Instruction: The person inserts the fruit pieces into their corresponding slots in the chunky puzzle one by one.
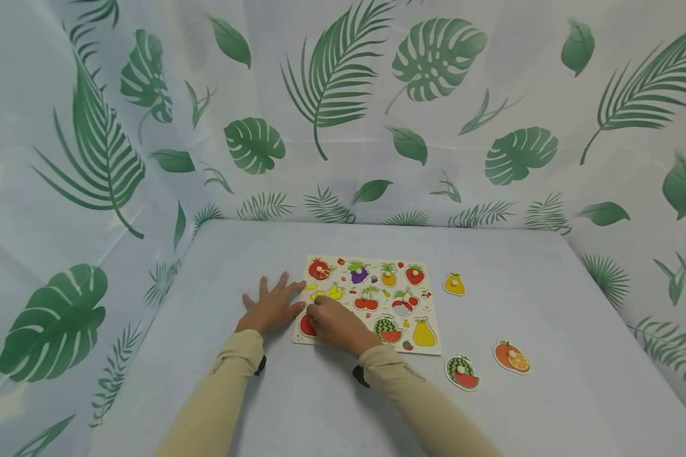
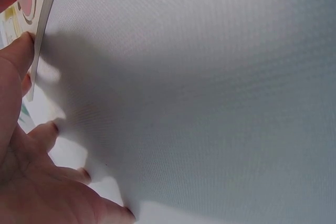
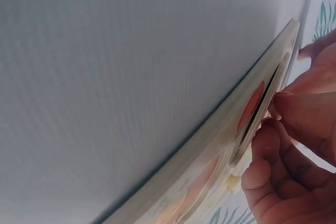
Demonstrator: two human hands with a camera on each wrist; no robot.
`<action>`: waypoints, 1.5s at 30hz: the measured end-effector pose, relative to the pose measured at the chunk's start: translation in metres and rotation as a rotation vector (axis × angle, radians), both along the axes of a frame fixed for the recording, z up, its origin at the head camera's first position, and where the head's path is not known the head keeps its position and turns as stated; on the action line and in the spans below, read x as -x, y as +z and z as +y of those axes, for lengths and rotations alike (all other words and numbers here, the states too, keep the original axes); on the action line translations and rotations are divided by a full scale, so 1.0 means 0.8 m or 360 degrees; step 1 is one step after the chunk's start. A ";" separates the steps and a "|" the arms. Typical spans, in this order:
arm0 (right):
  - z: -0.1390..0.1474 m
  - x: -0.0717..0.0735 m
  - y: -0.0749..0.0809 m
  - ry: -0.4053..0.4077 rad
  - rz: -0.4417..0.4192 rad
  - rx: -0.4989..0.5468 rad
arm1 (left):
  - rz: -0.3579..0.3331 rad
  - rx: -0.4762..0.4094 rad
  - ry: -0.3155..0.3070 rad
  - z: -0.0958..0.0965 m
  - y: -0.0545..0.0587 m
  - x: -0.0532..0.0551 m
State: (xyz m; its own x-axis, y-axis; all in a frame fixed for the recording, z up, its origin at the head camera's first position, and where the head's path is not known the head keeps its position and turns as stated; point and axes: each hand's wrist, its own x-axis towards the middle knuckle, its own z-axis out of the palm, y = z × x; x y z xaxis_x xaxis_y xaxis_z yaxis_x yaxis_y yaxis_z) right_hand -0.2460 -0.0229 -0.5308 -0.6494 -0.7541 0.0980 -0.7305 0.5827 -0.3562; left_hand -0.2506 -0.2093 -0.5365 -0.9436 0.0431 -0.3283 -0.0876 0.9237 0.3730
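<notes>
Here's the right hand (image 1: 342,326), fingertips pinching a red fruit piece (image 1: 306,325) over the near left corner of the puzzle board (image 1: 431,350). And look at the angle! From the right wrist, the piece sits directly between fingertips and board, tipped, a dark gap beneath it and red print showing on its near side. That tilt against the flat board is the relation that matters; edge-on, its long axis can't be told. The right hand is closest, while the left hand (image 1: 270,312), fingers spread and gripping nothing, has its thumb against the board's left edge, just beside the piece.
</notes>
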 end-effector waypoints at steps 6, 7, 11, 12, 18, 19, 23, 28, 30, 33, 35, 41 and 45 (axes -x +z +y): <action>-0.004 -0.001 -0.001 -0.0013 0.0034 -0.0036 | -0.0002 -0.0001 0.0013 0.000 -0.001 0.001; -0.004 -0.001 -0.002 -0.0011 0.0049 -0.0048 | -0.0004 -0.0004 0.0017 0.000 -0.001 0.002; -0.005 -0.004 -0.003 0.0003 0.0167 -0.0146 | -0.0011 -0.0003 0.0017 0.000 -0.002 0.003; -0.005 -0.005 -0.003 0.0010 0.0204 -0.0173 | -0.0010 -0.0003 0.0016 0.001 -0.002 0.003; -0.004 -0.007 -0.005 0.0034 0.0314 -0.0237 | 0.0001 -0.0003 0.0001 0.000 0.000 0.001; -0.004 -0.007 -0.005 0.0035 0.0315 -0.0230 | 0.0005 -0.0003 -0.0002 0.000 0.000 0.000; -0.004 -0.007 -0.007 0.0032 0.0300 -0.0207 | 0.0018 -0.0003 -0.0011 0.000 0.001 -0.002; -0.005 -0.005 -0.012 0.0025 0.0274 -0.0168 | 0.0017 -0.0008 -0.0011 0.000 0.001 -0.002; -0.006 -0.005 -0.013 0.0022 0.0267 -0.0149 | 0.0017 -0.0007 -0.0011 0.000 0.000 -0.001; -0.005 -0.005 -0.012 0.0011 0.0232 -0.0121 | 0.0017 0.0003 -0.0011 0.000 -0.001 0.000; -0.003 -0.006 -0.011 0.0005 0.0203 -0.0101 | 0.0013 0.0007 -0.0013 0.000 -0.002 0.001; 0.006 -0.011 -0.003 -0.0011 0.0061 -0.0057 | 0.0021 0.0001 -0.0019 -0.001 -0.005 0.002; 0.019 -0.013 0.001 -0.0035 -0.0054 0.0008 | 0.0008 0.0021 -0.0013 -0.001 -0.006 0.002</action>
